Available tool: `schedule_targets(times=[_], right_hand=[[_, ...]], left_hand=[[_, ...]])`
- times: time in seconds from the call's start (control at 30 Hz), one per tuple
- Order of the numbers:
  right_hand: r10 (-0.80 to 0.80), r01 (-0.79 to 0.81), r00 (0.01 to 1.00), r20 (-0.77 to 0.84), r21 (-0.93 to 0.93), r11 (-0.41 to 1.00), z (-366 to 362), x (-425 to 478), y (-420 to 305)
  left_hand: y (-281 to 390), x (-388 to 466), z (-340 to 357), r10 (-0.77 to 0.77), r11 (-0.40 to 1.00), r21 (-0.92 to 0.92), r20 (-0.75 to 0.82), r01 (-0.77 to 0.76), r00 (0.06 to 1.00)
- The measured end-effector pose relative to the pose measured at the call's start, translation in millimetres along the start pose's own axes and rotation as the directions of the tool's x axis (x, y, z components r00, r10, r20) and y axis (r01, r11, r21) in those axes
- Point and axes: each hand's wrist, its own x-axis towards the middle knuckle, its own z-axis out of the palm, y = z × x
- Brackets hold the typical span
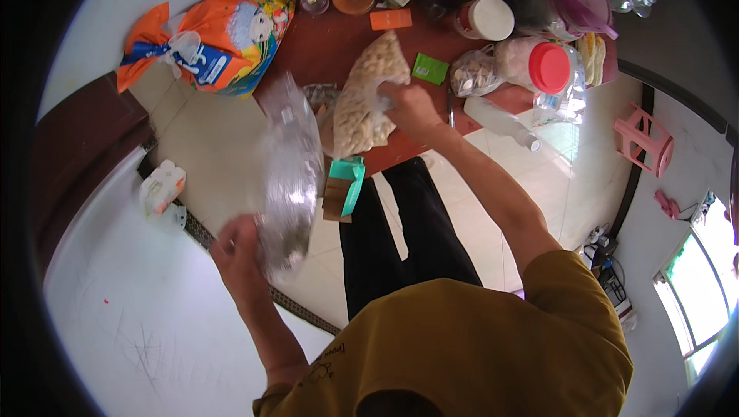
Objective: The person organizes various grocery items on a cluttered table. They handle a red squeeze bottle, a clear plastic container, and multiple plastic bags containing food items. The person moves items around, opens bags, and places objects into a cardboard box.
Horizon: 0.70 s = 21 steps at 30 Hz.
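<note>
My left hand (pixel 239 249), held out low at the left, grips one end of a clear plastic bag (pixel 291 180), blurred by motion. The bag hangs beside the table's left edge and looks mostly empty. My right hand (pixel 407 108) is on a clear bag full of pale, nut-like pieces (pixel 369 93), its fingers pinching the plastic at the bag's right side. That full bag lies on the red-brown table (pixel 430 41) near its front edge. A teal and brown open cardboard box (pixel 344 189) is just below it, at the table's corner.
An orange printed bag (pixel 219 44) stands at the left. A green packet (pixel 430 68), a bag of brown pieces (pixel 476 73), a red-lidded jar (pixel 548 67) and a white bottle (pixel 502 122) lie to the right. Jars and bottles crowd the back. A pink stool (pixel 644 140) stands on the floor.
</note>
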Motion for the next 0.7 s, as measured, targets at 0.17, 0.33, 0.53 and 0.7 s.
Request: schedule_targets(times=[0.17, 0.33, 0.53, 0.7], right_hand=[[0.135, -0.079, 0.965, -0.224, 0.244, 0.967, -40, -8, -35], [0.248, -0.219, 0.943, -0.224, 0.146, 0.965, -36, 24, -1], [0.257, -0.222, 0.91, -0.326, 0.141, 0.965, -35, 13, 2], [0.482, -0.293, 0.838, -0.258, 0.533, 0.794, 1, -43, -4]], left_hand=[[21, 68, 33, 0.329, 0.942, 0.021, 0.141, -0.335, 0.934], [31, 160, 98, 0.203, 0.969, -0.208, 0.351, -0.136, 0.914], [-5, 237, 138, 0.375, 0.917, -0.072, 0.492, -0.393, 0.786], [8, 247, 155, 0.457, 0.758, 0.285, 0.41, -0.587, 0.789]])
